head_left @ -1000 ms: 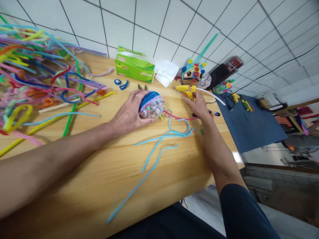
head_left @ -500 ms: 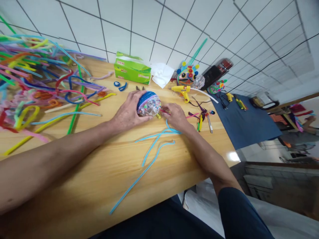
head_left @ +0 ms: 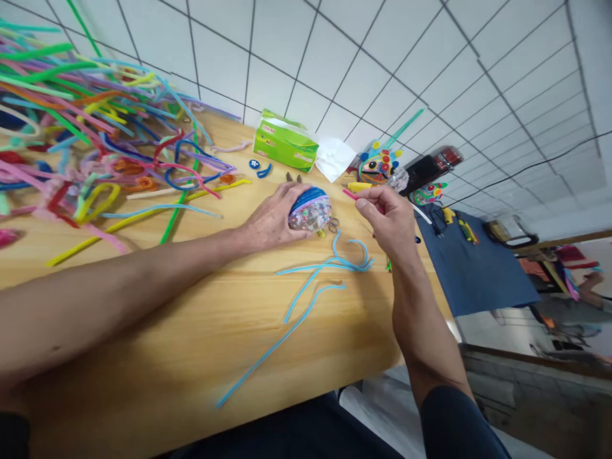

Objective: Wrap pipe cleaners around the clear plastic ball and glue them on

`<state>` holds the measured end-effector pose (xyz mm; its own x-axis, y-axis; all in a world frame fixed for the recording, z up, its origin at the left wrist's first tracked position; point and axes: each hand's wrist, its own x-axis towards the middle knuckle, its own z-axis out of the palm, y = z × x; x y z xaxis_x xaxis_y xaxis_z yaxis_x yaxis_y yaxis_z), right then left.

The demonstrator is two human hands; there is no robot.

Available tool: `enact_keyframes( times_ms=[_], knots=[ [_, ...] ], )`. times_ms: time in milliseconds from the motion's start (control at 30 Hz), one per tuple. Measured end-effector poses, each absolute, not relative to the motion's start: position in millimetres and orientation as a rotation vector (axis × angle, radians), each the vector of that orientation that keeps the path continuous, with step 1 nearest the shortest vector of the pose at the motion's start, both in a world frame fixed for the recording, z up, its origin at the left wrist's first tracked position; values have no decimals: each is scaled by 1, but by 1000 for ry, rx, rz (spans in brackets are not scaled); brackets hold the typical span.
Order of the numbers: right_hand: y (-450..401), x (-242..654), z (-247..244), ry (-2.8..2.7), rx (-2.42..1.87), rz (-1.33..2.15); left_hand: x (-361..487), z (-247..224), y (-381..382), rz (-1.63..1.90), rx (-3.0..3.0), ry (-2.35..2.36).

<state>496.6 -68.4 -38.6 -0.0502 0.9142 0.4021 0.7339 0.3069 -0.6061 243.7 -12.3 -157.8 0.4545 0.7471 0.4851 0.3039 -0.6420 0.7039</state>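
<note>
My left hand [head_left: 270, 220] is wrapped round a ball [head_left: 312, 213] that rests on the wooden table. The ball's upper part is covered with blue and lilac strands; its lower part is clear and glittery. To the right of the ball and raised above the table, my right hand [head_left: 394, 220] pinches a thin pink stick [head_left: 350, 193] whose tip points left. Its exact kind does not show. Small scissors [head_left: 333, 224] lie beside the ball, partly hidden. In front are several light blue pipe cleaners [head_left: 282, 341], loose on the wood.
A heap of coloured pipe cleaners [head_left: 119, 127] covers the left side. Along the tiled wall stand a green tissue pack [head_left: 285, 141], a white tissue [head_left: 333, 158] and a decorated figure [head_left: 377, 167]. My right hand partly hides a yellow glue gun [head_left: 359, 187]. A dark blue mat [head_left: 478, 255] lies at right.
My right hand has lifted away from the ball, up and to the right, with the pink stick, uncovering the scissors. My left hand stays on the ball. The whole view has shifted.
</note>
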Motion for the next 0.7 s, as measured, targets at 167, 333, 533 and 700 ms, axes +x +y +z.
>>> enact_keyframes(
  times_ms=[167, 333, 533, 700],
  knots=[
    [-64, 465, -17, -2076, -1388, 308, 244, -158, -11, 1094, 2171, 841],
    [-47, 448, -15, -2292, -1328, 269, 244, -159, -10, 1105, 2193, 820],
    [-34, 446, -21, -2389, -1314, 245, 246, -160, -8, 1134, 2194, 780],
    [-33, 448, -23, -2389, -1326, 258, 246, -162, -8, 1159, 2188, 767]
  ],
)
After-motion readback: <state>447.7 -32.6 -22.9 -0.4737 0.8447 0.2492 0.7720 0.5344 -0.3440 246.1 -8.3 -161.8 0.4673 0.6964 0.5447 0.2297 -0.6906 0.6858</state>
